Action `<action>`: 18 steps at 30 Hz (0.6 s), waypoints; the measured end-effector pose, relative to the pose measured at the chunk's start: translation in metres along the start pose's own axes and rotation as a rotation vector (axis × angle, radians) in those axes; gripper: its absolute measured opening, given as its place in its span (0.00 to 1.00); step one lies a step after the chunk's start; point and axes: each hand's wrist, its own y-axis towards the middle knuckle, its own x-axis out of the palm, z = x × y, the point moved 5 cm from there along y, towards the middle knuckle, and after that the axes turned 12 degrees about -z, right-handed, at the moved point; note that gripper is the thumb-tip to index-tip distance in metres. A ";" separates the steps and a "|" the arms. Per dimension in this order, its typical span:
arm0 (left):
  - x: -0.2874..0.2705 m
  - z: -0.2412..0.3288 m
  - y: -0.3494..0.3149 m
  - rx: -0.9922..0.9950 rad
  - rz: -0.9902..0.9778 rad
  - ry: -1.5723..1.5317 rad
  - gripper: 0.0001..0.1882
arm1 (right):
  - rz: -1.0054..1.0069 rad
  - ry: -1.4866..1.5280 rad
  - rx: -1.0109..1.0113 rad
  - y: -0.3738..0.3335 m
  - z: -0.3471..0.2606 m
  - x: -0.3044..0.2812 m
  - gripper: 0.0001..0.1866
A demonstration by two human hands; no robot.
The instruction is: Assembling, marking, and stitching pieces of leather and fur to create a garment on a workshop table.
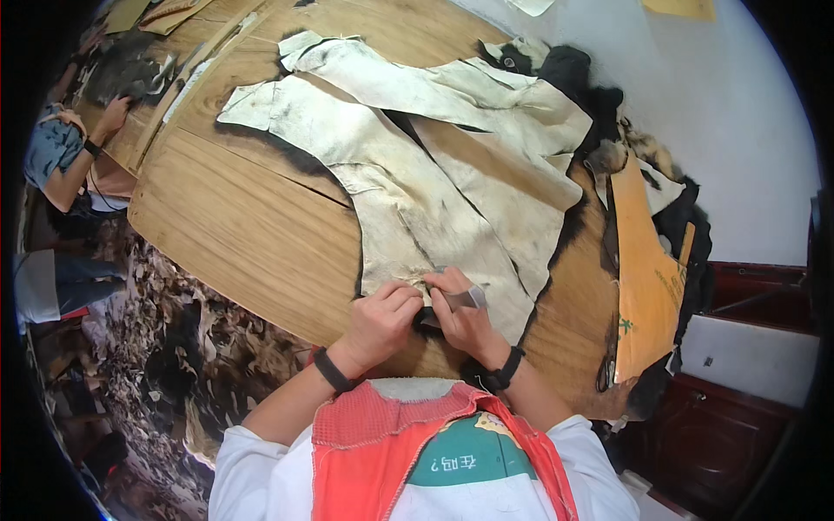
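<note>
Both hands, left hand (383,316) and right hand (463,318), clenched on the hide's (408,187) near edge (small blade (469,299) in right); most untouched.

The hands (426,317) hid the pelt's (452,200) near edge; a small grey blade (467,299), possibly a cutter, showed only partly.

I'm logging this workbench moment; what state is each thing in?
Pale hide: spread flat, skin side up, dark fur at its edges.
Left hand: closed, pinching the hide's near edge.
Right hand: closed on a small grey blade-like tool.
Orange card pattern: lying at the table's right side.
Wooden table: cracked along its grain.
Scraps on floor: scattered.
</note>
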 end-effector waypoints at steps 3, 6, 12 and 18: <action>0.000 -0.003 0.001 0.007 -0.003 -0.006 0.11 | -0.036 0.009 -0.011 0.007 0.005 -0.002 0.11; 0.001 0.001 0.000 0.000 -0.026 -0.003 0.11 | -0.031 -0.003 -0.053 0.004 0.003 -0.005 0.11; 0.001 0.008 0.005 0.024 -0.022 0.186 0.08 | 0.044 0.053 -0.049 -0.006 0.004 -0.001 0.11; 0.007 -0.001 -0.003 0.041 -0.042 0.149 0.08 | 0.000 -0.014 -0.052 0.002 0.004 0.003 0.10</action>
